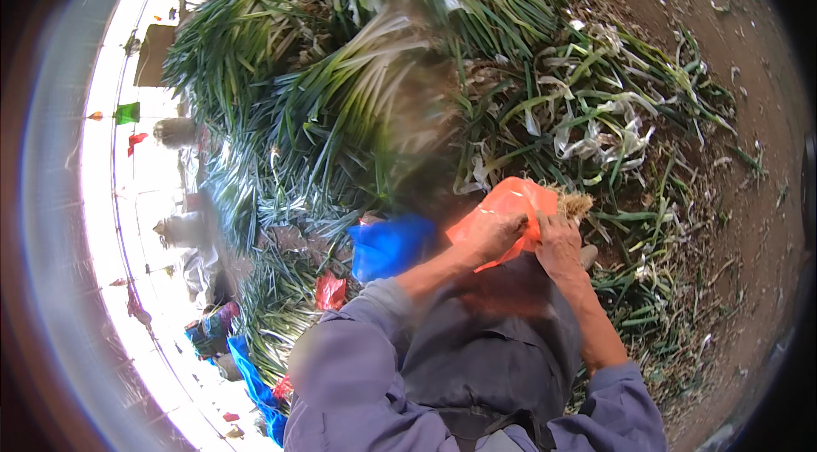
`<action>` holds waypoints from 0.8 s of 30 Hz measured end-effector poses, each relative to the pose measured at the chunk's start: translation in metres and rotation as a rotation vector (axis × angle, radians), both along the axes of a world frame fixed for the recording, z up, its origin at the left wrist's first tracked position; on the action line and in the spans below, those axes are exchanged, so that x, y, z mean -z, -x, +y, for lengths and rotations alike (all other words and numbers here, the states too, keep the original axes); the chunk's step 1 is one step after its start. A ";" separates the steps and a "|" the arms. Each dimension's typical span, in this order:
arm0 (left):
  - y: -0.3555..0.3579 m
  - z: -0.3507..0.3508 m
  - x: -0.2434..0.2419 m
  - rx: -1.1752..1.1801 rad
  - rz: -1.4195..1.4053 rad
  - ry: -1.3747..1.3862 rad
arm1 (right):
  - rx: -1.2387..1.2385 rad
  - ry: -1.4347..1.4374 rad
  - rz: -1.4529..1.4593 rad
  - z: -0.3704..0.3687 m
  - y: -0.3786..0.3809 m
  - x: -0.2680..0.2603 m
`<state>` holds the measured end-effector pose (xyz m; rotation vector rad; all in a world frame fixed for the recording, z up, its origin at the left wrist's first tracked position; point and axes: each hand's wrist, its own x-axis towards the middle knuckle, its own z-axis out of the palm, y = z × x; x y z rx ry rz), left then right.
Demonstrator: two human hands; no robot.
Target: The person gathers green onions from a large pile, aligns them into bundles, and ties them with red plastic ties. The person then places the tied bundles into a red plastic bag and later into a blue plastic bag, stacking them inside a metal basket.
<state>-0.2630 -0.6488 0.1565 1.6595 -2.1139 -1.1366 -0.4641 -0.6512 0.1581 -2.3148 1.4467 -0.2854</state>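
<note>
An orange-red plastic sheet or bag [510, 200] lies across my lap, bunched up at its near side. My left hand [501, 236] grips it with the fingers curled in. Close beside it, my right hand [557, 241] pinches the plastic along its right edge. Pale, stringy roots [574, 203] of what look like green onions stick out past the plastic, just above my right hand. The plastic covers whatever stalks lie beneath it. To the left of my forearm is a crumpled blue plastic bag or sheet [390, 246].
Large heaps of green onions [357, 82] fill the ground ahead and to the left. Stripped leaves and pale skins [600, 126] litter the soil [759, 107] on the right. Red plastic [330, 291] and blue plastic [258, 382] lie at the left, near more onions [274, 324].
</note>
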 end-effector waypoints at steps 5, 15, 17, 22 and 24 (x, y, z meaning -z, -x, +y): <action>-0.018 -0.001 -0.009 0.012 -0.092 -0.010 | 0.116 0.056 -0.021 0.009 0.021 0.056; -0.059 0.007 0.053 0.232 -0.285 0.237 | 0.300 -0.203 0.188 0.016 0.098 0.077; -0.061 -0.004 0.071 0.151 -0.429 0.236 | 0.310 -0.162 0.196 0.005 0.113 0.080; -0.060 -0.048 0.097 -0.118 -0.418 0.208 | 0.315 -0.055 0.466 -0.041 0.153 0.085; -0.055 -0.075 0.103 -0.217 -0.401 0.221 | 0.337 0.028 0.450 -0.062 0.169 0.081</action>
